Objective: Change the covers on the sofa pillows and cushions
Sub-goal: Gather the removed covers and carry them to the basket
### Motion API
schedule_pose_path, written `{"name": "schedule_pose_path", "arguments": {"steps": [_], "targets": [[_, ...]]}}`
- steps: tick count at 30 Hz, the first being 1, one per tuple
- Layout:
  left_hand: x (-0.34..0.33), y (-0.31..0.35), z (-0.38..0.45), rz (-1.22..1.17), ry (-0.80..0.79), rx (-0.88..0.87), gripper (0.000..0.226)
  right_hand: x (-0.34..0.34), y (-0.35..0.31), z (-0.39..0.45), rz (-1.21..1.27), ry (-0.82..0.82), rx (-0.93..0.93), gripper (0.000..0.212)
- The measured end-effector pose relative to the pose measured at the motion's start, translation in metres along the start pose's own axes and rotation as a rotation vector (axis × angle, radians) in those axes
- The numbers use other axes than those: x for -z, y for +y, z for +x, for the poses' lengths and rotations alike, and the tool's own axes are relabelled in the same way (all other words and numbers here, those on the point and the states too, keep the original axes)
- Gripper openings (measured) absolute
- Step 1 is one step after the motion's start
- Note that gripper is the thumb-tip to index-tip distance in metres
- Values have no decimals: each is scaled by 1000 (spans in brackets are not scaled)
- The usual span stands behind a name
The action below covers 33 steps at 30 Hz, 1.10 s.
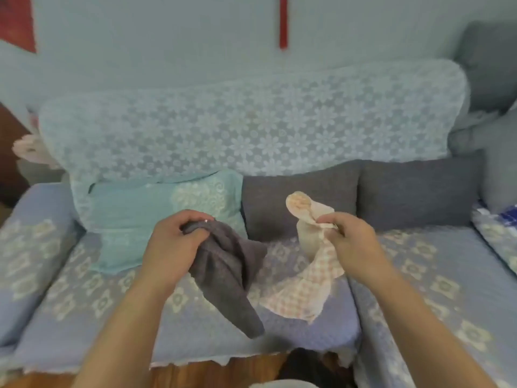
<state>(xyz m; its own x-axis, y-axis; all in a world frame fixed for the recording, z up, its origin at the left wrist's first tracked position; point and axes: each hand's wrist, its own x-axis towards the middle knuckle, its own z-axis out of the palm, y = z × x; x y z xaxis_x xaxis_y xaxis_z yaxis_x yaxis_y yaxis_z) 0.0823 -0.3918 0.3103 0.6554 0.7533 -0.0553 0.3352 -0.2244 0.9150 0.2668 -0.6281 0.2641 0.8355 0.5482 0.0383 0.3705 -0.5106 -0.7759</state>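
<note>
My left hand (174, 245) grips a bunched dark grey cover (226, 275) that hangs down over the sofa seat. My right hand (348, 242) pinches a pink-and-white checked cover (305, 284), whose upper end sticks up crumpled above my fingers. Both covers are held above the blue patterned seat cushion (112, 298). Behind them lean a light teal pillow (156, 219) and two grey pillows (296, 203), (416, 189) against the sofa back.
A lace flower-patterned throw (237, 130) drapes the sofa back. More grey cushions (489, 65) are stacked at the far right. A blue patterned cushion (498, 236) lies at the right edge. Wooden floor (212, 371) shows below the seat's front edge.
</note>
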Motion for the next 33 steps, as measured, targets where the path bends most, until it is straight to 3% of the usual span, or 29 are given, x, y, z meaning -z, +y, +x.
{"name": "schedule_pose_path", "arguments": {"steps": [6, 13, 16, 19, 22, 27, 33], "targets": [[81, -47, 35, -140, 324, 137, 29, -95, -82, 41, 75, -129, 32, 24], [148, -88, 73, -106, 519, 225, 25, -192, -144, 114, 224, -235, 139, 26], [178, -98, 84, -143, 611, 290, 25, -230, -170, 142, 146, -412, 273, 25], [192, -101, 95, -156, 657, 322, 25, -261, -180, 171, -29, -625, 202, 36], [206, -105, 108, -148, 610, 352, 25, -277, -186, 189, -16, -620, 124, 34], [237, -123, 131, -168, 600, 414, 23, -307, -201, 193, -174, -598, 192, 16], [318, -153, 152, -281, 664, 458, 18, -356, -292, 180, -263, -478, 491, 21]]}}
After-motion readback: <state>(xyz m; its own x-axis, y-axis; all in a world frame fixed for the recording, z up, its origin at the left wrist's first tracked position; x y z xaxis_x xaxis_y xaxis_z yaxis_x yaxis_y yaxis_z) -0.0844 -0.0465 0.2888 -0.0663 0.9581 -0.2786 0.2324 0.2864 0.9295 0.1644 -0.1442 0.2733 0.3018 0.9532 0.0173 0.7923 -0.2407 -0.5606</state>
